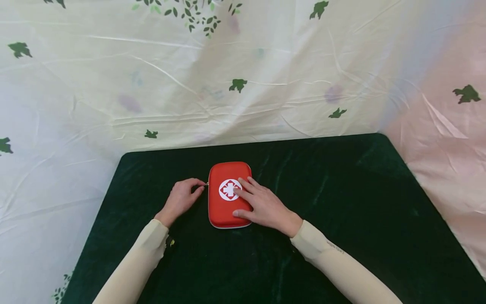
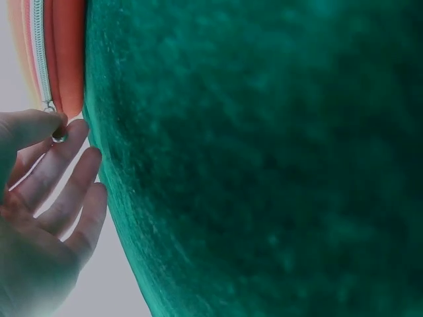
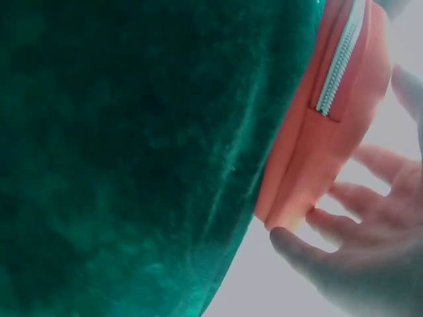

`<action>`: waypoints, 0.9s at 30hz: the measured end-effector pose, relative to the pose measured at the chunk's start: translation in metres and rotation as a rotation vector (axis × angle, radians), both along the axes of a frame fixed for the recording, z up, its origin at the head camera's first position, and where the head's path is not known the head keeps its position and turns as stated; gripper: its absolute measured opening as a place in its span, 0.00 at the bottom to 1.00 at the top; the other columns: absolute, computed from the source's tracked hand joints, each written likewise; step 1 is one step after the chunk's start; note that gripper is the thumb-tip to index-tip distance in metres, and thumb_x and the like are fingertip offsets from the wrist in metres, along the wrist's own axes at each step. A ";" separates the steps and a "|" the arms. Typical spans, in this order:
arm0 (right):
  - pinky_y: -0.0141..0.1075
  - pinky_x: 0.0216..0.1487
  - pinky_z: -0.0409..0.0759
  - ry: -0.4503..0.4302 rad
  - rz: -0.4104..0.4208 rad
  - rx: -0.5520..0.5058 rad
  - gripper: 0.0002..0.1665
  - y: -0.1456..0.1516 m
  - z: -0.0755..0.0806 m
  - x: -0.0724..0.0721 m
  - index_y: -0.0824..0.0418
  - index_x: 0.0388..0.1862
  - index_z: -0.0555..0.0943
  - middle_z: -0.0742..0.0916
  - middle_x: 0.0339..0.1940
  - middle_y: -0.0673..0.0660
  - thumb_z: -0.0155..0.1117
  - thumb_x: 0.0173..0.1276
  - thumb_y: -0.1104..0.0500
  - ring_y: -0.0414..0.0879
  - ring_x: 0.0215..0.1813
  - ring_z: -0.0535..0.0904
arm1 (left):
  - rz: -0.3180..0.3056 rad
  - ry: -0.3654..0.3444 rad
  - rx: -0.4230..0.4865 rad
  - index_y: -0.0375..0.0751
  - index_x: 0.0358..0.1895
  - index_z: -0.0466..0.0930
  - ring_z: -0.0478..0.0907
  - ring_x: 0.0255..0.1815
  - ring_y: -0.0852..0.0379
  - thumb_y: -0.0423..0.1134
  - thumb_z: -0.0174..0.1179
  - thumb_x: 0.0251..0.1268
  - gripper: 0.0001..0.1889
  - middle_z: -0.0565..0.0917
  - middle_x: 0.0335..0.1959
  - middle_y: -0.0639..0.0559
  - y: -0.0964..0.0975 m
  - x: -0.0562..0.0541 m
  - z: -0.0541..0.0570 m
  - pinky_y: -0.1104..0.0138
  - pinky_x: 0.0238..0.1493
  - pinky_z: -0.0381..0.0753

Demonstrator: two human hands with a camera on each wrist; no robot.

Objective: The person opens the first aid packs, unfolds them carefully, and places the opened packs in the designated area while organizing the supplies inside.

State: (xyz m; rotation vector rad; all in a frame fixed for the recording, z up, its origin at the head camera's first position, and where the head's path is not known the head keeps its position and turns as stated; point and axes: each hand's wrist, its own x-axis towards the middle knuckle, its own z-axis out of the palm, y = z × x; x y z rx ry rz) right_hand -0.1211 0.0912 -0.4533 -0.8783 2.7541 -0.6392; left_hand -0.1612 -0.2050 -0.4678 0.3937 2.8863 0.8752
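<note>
Noting head view first: one red zip case (image 1: 224, 207), white emblem (image 1: 227, 191) with a cross on its lid (image 1: 228, 169), lying flat on the dark green table (image 1: 341, 190), between the two hands. Left hand (image 1: 182, 197) pinches the small zipper pull (image 1: 207, 184) at the case's left edge. Right hand (image 1: 265, 207) lies fingers spread over the right part of the lid, gripping nothing; presumably it steadies the case, so that a tug on the pull would not drag it across the cloth.

Left wrist view: thumb and forefinger close on the pull; the other fingers fan out loosely, apart from the case. Zipper teeth (image 2: 39, 56) run from the slider along the side wall and look meshed in this stretch. A fingertip pinch suits so small a tab.

Right wrist view: zipper's end (image 3: 322, 109) shows on the red side wall, the teeth stopping short of the corner; beyond it the wall is plain, probably the hinge side. Right fingers are extended along the case, thumb tip at its edge.

Contents: lid down, interior hidden; cannot tell whether anything is inside.
</note>
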 end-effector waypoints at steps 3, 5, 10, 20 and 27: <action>0.59 0.75 0.66 -0.023 -0.004 0.019 0.46 0.001 -0.001 0.000 0.50 0.82 0.66 0.61 0.85 0.55 0.67 0.70 0.35 0.57 0.85 0.51 | 0.004 0.010 -0.004 0.40 0.56 0.85 0.82 0.45 0.50 0.37 0.64 0.74 0.12 0.88 0.52 0.43 -0.002 0.000 -0.002 0.50 0.54 0.84; 0.59 0.74 0.66 -0.022 -0.004 0.031 0.47 0.001 -0.002 0.000 0.49 0.82 0.66 0.61 0.85 0.54 0.67 0.70 0.35 0.57 0.85 0.51 | 0.004 0.017 -0.008 0.40 0.56 0.85 0.83 0.45 0.49 0.37 0.64 0.74 0.12 0.88 0.52 0.43 -0.003 0.000 -0.002 0.49 0.55 0.84; 0.59 0.73 0.68 -0.010 0.000 0.054 0.46 0.001 -0.003 -0.002 0.49 0.81 0.67 0.61 0.85 0.54 0.65 0.70 0.33 0.56 0.85 0.51 | 0.000 0.022 -0.008 0.40 0.56 0.85 0.83 0.47 0.48 0.37 0.64 0.74 0.12 0.88 0.52 0.43 -0.003 0.002 -0.002 0.48 0.56 0.83; 0.59 0.72 0.69 -0.008 0.001 0.043 0.45 0.000 -0.002 -0.002 0.49 0.80 0.68 0.62 0.85 0.54 0.64 0.70 0.33 0.57 0.84 0.53 | -0.023 0.044 -0.015 0.40 0.55 0.86 0.83 0.47 0.49 0.37 0.63 0.74 0.11 0.88 0.51 0.45 -0.003 0.007 -0.002 0.48 0.56 0.83; 0.59 0.72 0.68 -0.002 0.001 0.047 0.45 -0.001 -0.004 -0.001 0.49 0.80 0.68 0.62 0.85 0.54 0.65 0.70 0.33 0.57 0.84 0.53 | -0.030 0.056 -0.042 0.41 0.55 0.86 0.84 0.47 0.49 0.37 0.65 0.73 0.12 0.88 0.50 0.45 -0.005 0.014 -0.002 0.48 0.56 0.83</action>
